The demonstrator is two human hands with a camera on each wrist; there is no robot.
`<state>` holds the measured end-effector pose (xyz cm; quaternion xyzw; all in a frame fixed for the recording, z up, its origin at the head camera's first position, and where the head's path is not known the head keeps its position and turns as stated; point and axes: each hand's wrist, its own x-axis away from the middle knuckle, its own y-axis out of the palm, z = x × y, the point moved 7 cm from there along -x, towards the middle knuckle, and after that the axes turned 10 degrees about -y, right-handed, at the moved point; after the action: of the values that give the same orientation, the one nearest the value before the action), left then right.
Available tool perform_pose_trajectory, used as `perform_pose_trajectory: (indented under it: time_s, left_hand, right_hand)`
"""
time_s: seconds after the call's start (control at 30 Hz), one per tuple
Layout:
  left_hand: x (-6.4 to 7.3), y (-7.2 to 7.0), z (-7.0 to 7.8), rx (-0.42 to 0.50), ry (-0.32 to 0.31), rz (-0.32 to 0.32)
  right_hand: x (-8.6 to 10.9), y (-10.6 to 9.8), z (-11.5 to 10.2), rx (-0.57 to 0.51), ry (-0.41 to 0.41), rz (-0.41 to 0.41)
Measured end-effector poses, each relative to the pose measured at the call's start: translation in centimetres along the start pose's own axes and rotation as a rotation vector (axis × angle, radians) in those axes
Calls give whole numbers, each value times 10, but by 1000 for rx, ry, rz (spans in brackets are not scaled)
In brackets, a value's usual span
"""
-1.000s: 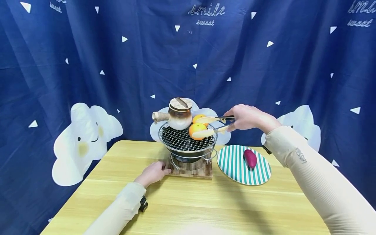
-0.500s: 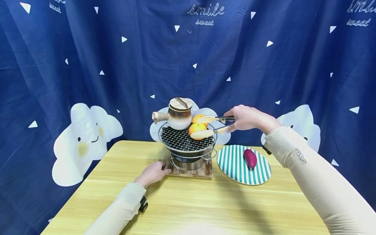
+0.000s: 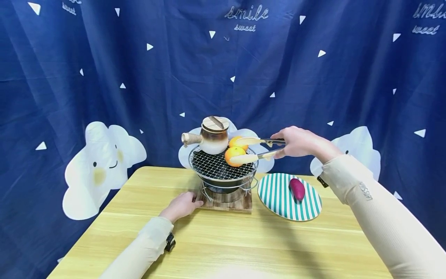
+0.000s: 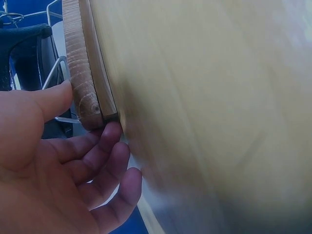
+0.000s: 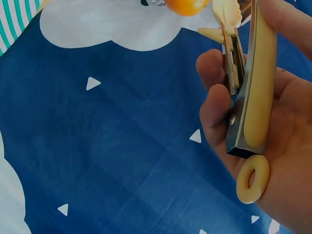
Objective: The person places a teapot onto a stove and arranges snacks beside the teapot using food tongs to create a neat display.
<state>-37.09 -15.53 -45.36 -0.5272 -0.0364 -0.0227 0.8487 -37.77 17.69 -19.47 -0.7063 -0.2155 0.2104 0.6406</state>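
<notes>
My right hand (image 3: 297,142) grips a pair of tongs (image 3: 245,159) with cream-coloured tips, spread apart. One tip lies in front of the nearer orange (image 3: 231,152); the other reaches beside the farther orange (image 3: 234,140). Both oranges are on the wire rack of a small round grill (image 3: 209,162). In the right wrist view the tongs' handle (image 5: 260,83) lies between thumb and fingers, its pull ring hanging below. My left hand (image 3: 182,207) holds the corner of the wooden board (image 3: 228,206) under the grill, thumb above and fingertips at the lower edge (image 4: 95,92).
A lidded pot (image 3: 213,143) with a wrapped side handle stands on the back left of the rack. To the right, a green-and-white striped oval plate (image 3: 273,193) bears a purple sweet potato (image 3: 297,189). Behind the wooden table (image 3: 223,240) hangs a blue curtain (image 3: 195,69).
My right hand has drawn back slightly to the right with the tongs, their tips shifting a little off the oranges. The left hand stays on the board, and the oranges keep their places.
</notes>
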Motion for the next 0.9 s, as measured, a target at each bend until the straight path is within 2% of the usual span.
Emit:
perform_pose_trajectory:
  time_s: [0.53, 0.9]
  left_hand:
    - [-2, 2, 0, -2, -15, 3]
    - [-6, 5, -1, -14, -13, 12]
  right_hand:
    - [30, 4, 35, -49, 8, 48]
    - [53, 15, 61, -78, 29, 35]
